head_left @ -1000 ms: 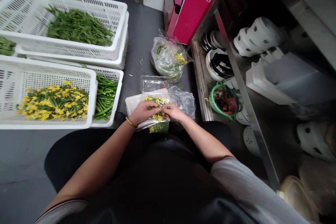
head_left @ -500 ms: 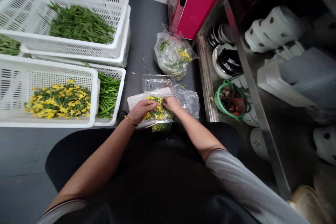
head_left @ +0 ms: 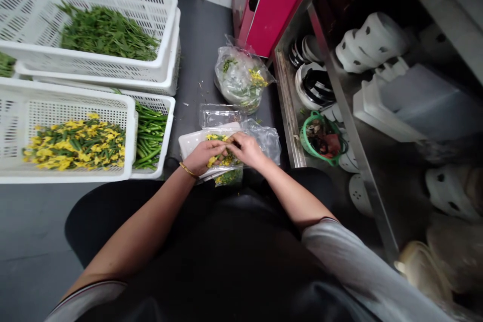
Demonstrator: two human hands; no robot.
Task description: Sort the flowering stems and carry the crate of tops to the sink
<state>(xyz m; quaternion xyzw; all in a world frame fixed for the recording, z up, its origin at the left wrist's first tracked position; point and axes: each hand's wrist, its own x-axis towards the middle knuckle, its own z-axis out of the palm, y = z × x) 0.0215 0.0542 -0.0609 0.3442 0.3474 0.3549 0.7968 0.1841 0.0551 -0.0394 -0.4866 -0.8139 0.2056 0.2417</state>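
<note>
My left hand (head_left: 207,155) and my right hand (head_left: 245,150) meet fingertip to fingertip, both pinched closed. Whatever lies between the fingers is too small to make out. Below them is a clear plastic tray (head_left: 237,164) holding small green vegetables with yellow flowers (head_left: 225,160). It rests over a white tray (head_left: 187,144). Behind stands an open clear plastic box (head_left: 221,116), and a crumpled clear bag (head_left: 268,142) lies to the right. More of the yellow-flowered vegetables (head_left: 228,177) show under the near edge.
On the left, white crates hold yellow-flowered vegetables (head_left: 77,143), green peppers (head_left: 150,136) and leafy greens (head_left: 109,32). A full plastic bag (head_left: 241,78) sits ahead on the floor. A metal shelf (head_left: 354,146) with a green basket (head_left: 305,133) and white containers borders the right.
My right hand has come left, so its fingertips now meet those of my left hand. The whole view has shifted slightly, with the surroundings sliding left.
</note>
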